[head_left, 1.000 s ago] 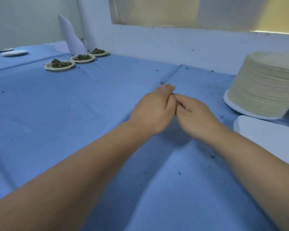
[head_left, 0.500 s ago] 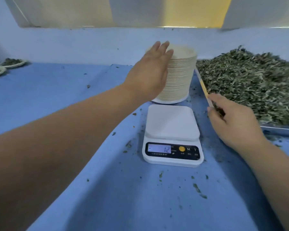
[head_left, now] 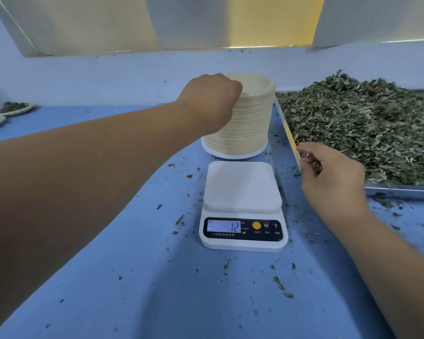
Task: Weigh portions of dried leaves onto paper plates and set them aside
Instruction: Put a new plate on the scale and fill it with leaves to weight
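The stack of paper plates (head_left: 250,123), upper centre behind the scale (head_left: 242,192), is gripped at its rim by the left hand (head_left: 211,101), likely to free one. The dried leaves (head_left: 365,126), at right, are touched by the right hand (head_left: 333,177); whether any are pinched cannot be told.

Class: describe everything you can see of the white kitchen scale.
The scale is white, plastic-looking, with a bare rounded-square platform and a black panel: lit screen reading minus 12, orange button, M and T marks. It sits flat on the blue cloth, in front of the stack of paper plates. Nothing touches it.
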{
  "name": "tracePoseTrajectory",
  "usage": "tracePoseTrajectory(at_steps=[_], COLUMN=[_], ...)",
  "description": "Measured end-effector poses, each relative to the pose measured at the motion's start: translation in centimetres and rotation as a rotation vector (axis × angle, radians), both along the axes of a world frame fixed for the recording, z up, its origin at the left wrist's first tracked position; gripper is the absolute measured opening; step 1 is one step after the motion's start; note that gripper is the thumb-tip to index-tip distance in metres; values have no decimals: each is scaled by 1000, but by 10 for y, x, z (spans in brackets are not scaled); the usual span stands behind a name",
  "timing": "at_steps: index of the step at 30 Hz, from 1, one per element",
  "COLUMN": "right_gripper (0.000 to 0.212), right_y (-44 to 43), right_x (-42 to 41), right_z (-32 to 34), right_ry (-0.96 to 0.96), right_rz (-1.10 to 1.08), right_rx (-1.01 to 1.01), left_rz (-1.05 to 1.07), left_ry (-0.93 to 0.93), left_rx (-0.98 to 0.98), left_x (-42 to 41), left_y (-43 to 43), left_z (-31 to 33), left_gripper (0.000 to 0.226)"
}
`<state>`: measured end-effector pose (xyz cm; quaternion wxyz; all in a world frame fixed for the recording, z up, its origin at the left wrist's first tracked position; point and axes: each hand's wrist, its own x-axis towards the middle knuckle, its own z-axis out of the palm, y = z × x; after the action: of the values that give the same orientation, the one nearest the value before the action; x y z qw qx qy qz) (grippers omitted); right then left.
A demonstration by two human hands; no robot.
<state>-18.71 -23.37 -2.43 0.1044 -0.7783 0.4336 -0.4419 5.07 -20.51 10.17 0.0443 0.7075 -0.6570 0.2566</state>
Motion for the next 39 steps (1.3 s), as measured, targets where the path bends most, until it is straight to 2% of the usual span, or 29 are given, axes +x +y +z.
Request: tracePoseTrajectory(at_steps=[2,6,13,16,21,26,36,39], right_gripper=[33,32,30,31,35,32,30,28], right_y=[-2,-3,-1,-1,0,-5,-6,-7], right_x=[-1,-2,-3,-3,-3,-2,-2,-1], right_z=[1,-1,0,0,-2,-4,-6,-6], right_ry=[-18,-25,-84,-105,-81,-65,-67,-55], right_rz=[-2,5,29,35,29,49,69,70], right_rx=[-15,-45,-120,-98,-97,-71,-55,-58], left_rz=[-6,-28,-38,-37,3,-19,-58,-114], left_ry=[8,165,188,121,-134,-299,-431,-425], left_rx=[-1,-8,2,24,124,185,216,149], left_x=[2,5,4,5,-1,-4,-12,-9], left_y=[-1,-5,-5,-9,-6,-5,-8,-10], left_z=[2,7,11,13,18,23,25,27], left_gripper=[22,23,33,25,16,13,7,24])
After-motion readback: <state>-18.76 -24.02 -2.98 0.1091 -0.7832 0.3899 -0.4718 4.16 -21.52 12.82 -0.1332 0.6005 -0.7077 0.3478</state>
